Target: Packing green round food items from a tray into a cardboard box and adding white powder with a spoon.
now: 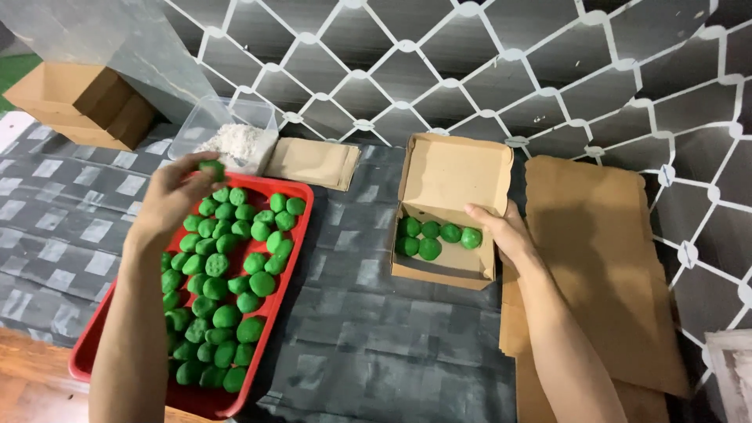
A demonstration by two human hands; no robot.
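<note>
The left hand (168, 196) is pinching 1 green ball (211, 167) over the far end of the red tray (294, 258). To its right, the right hand (505, 231) is gripping the open cardboard box (454, 176), already holding 5 balls (429, 237).

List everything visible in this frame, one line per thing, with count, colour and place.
Green balls: dozens, on the tray; five in the open box; one in the left hand.
Tray: one, red, left.
Open box: one, brown cardboard, centre.
Flat cardboard: a stack, brown, right.
Flat piece: one, brown, behind the tray.
Plastic tub: one, clear, white powder inside.
Folded box: one, brown, far left.
Left hand: grip on a ball.
Right hand: on the open box's edge.
</note>
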